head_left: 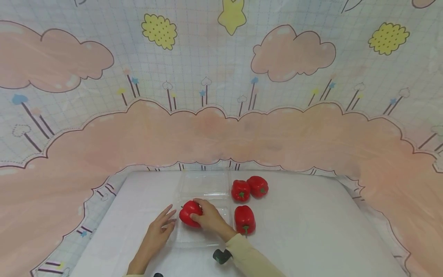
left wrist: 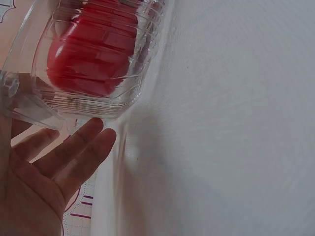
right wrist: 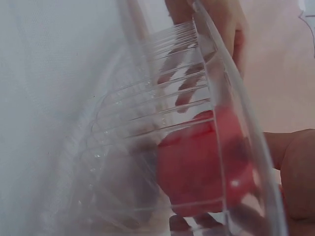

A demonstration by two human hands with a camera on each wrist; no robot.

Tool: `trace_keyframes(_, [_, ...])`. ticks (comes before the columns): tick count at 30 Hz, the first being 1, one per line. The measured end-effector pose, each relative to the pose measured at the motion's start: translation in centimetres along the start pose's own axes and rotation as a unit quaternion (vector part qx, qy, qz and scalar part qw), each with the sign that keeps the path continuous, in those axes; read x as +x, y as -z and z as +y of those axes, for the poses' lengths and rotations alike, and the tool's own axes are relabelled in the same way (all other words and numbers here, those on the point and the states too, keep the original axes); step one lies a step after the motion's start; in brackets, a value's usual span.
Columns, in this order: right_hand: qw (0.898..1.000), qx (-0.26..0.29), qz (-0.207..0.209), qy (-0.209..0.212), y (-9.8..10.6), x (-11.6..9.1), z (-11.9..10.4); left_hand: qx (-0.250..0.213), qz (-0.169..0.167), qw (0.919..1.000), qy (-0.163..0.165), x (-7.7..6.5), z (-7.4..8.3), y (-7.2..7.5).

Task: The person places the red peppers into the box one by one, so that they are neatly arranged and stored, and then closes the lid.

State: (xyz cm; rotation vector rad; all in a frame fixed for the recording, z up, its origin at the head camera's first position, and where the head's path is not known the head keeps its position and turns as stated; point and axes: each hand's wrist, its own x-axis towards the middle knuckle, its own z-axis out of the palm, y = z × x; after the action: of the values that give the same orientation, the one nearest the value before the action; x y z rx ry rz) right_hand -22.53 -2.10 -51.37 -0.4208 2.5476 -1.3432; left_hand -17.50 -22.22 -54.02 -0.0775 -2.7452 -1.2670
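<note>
My right hand [head_left: 210,219] grips a red bell pepper [head_left: 187,214] inside a clear plastic clamshell box [head_left: 207,239], at its left side. The box lies with its lid [head_left: 204,184] folded back. In the right wrist view the pepper [right wrist: 197,167] shows through the clear ribbed wall, with the right hand [right wrist: 300,177] reaching over the rim. Beside the box's left edge is my left hand [head_left: 157,234], fingers extended and holding nothing. The left wrist view has that hand [left wrist: 54,172] with its fingertips close to the box wall [left wrist: 98,105]; whether they touch it I cannot tell.
Right of the box lie three more red bell peppers: one near the front [head_left: 245,220], and a pair at the back, one [head_left: 240,191] against the other [head_left: 257,186]. A white cloth covers the table [head_left: 311,231]. Behind hangs a patterned curtain [head_left: 221,134].
</note>
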Motion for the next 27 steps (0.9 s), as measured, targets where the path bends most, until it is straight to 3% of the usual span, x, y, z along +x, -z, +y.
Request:
trace_keyframes(9, [1.000,-0.018,0.000,0.012,-0.5,0.6,-0.1,-0.005,0.005,1.0000,-0.006,-0.1,0.0,0.0])
trace_keyframes(20, [0.999,0.002,0.036,-0.001,-0.6,1.1,0.0,-0.011,0.007,0.9999,-0.009,-0.1,0.0,0.0])
trace_keyframes(27, [0.999,0.003,0.034,-0.001,-0.4,1.3,0.1,-0.009,0.005,0.9999,-0.012,-0.2,-0.1,0.0])
